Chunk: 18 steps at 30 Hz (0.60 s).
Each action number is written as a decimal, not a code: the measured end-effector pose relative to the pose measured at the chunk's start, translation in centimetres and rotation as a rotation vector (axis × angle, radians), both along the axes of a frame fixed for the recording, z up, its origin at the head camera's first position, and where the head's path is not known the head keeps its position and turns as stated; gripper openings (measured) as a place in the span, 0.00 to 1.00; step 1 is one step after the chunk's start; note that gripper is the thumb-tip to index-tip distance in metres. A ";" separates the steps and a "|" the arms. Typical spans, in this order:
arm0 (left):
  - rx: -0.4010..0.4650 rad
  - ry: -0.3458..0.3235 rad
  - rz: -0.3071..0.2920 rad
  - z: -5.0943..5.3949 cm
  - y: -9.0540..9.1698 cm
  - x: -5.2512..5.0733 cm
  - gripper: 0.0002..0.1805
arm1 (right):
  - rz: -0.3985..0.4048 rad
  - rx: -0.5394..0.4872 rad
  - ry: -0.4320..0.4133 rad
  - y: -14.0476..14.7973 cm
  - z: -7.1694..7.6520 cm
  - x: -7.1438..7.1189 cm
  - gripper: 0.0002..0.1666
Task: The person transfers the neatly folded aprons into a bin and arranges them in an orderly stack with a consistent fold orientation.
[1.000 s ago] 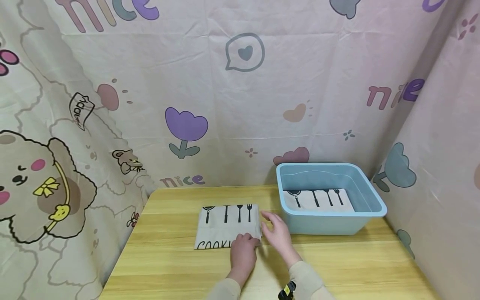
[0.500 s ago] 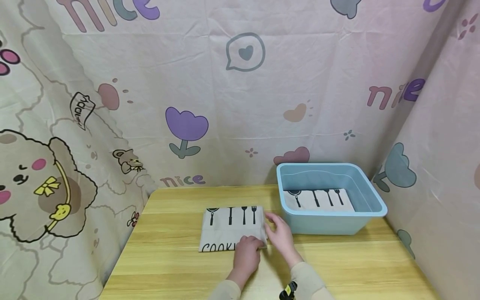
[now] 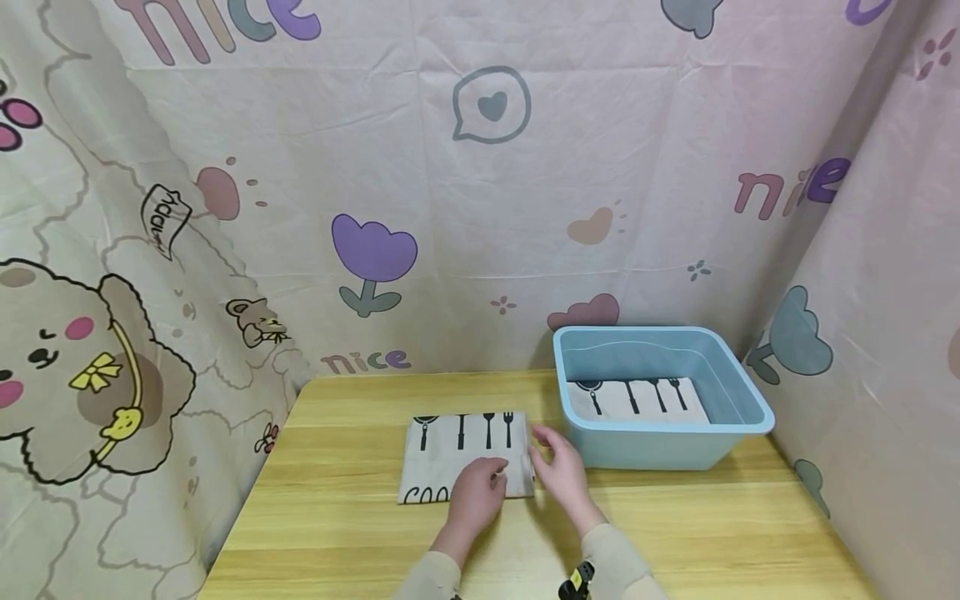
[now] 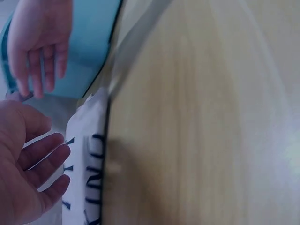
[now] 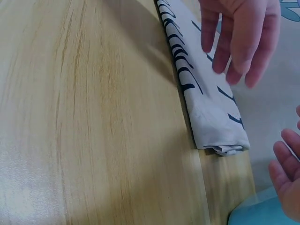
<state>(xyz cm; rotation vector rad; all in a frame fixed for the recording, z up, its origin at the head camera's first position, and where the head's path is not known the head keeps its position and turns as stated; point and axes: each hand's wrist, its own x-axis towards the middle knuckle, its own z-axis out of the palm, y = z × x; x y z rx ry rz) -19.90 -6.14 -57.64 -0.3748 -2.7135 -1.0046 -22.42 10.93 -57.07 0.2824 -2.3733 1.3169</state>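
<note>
A folded white cloth [image 3: 438, 454] printed with black kitchen utensils and lettering lies flat on the wooden table. Above its front part hovers my left hand [image 3: 477, 497], fingers loosely bent and nothing held; in the left wrist view that hand [image 4: 33, 173] is apart from the cloth. Just off the cloth's right edge is my right hand [image 3: 564, 475], its fingers relaxed. The right wrist view shows a gap between this hand [image 5: 290, 164] and the cloth's layered end [image 5: 220, 140]. My left hand hides some of the lettering.
At the right rear of the table [image 3: 315, 533] stands a light blue plastic bin [image 3: 652, 450]. Inside it lies another folded cloth [image 3: 637, 400] with the same utensil print. A patterned curtain [image 3: 480, 208] hangs behind the table and along both sides.
The folded cloth slid slightly to the right, towards my right hand. Since then my left hand has come off its front right corner and moved left. My right hand barely shifted.
</note>
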 end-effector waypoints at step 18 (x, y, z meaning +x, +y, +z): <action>0.285 -0.088 0.205 2.3 -5.1 -1.3 0.14 | 0.028 -0.044 -0.023 -0.1 -0.1 -0.2 0.19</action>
